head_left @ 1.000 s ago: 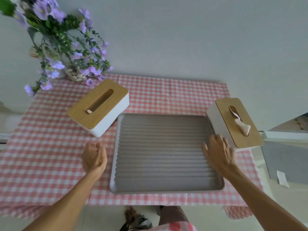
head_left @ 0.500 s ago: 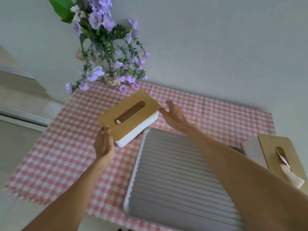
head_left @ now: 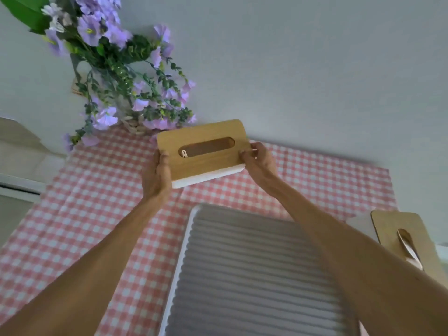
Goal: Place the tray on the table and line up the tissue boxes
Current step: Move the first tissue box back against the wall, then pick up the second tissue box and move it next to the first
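Observation:
A white tissue box with a wooden lid (head_left: 206, 151) is held at the far side of the table, beyond the tray. My left hand (head_left: 156, 177) grips its left end and my right hand (head_left: 259, 161) grips its right end. The grey ribbed tray (head_left: 242, 275) lies flat on the pink checked tablecloth (head_left: 84, 202) between my forearms. A second tissue box with a wooden lid (head_left: 402, 241) sits at the right edge, a tissue sticking out of its slot.
A vase of purple flowers (head_left: 116, 76) stands at the table's back left corner, close behind the held box. A pale wall (head_left: 315, 69) runs along the table's far edge.
Both hands left the tray's sides, reached the left tissue box and took hold of its ends. The box has turned from a diagonal to lie roughly parallel to the wall.

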